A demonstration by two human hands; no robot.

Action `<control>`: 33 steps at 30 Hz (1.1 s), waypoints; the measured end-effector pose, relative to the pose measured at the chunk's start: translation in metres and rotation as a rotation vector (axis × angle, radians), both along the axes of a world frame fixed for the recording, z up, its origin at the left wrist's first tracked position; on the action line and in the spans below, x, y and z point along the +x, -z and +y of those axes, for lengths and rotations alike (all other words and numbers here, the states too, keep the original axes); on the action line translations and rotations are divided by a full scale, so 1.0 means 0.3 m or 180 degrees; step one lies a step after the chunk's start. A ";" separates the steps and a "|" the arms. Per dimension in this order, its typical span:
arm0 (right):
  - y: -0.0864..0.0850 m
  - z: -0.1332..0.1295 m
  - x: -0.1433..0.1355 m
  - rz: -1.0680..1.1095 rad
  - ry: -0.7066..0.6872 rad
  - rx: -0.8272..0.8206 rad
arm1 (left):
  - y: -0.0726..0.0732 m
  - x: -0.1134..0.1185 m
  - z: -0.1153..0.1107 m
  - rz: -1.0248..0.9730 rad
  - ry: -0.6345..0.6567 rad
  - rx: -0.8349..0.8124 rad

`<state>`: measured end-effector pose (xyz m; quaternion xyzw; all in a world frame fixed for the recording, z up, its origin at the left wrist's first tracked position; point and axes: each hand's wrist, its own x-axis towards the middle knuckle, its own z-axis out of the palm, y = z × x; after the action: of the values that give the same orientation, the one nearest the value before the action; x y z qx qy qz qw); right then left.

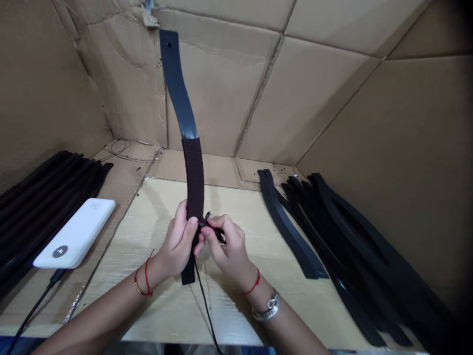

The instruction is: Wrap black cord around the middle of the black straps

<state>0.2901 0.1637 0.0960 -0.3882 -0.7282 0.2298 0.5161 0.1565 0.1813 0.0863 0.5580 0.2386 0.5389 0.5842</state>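
A long, curved black strap [179, 98] stands up in front of me, with a hole near its top end. Dark brown cord is wound tightly around its middle as a ribbed wrapping [194, 172]. My left hand [179, 241] grips the strap at the lower part of this wrapping, thumb across the front. Beside it, my right hand [227, 241] pinches a small dark bunch of cord [219, 235] against the strap's right edge; its exact shape is partly hidden by the fingers. A loose length of cord [205, 301] runs down from the strap past the table's front edge.
Several black straps [291, 231] lie on the right. At the left is a pile of dark wrapped straps [48, 197], with a white power bank [77, 231] and its black cable [37, 303] beside it. Cardboard walls [221, 84] enclose the table [148, 301]; thin cord [125, 155] lies at the back left.
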 end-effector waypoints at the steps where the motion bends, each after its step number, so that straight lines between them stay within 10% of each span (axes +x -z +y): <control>1: 0.000 -0.002 -0.002 0.0107 -0.0087 -0.0105 | 0.001 0.001 -0.002 -0.0042 0.0007 -0.0022; 33: -0.014 -0.011 -0.015 0.0588 0.0066 -0.0261 | 0.004 0.009 -0.003 0.0132 -0.0437 0.0271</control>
<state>0.2857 0.1603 0.1001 -0.3936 -0.6634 0.2888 0.5670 0.1591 0.1802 0.0850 0.5757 0.2653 0.5757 0.5165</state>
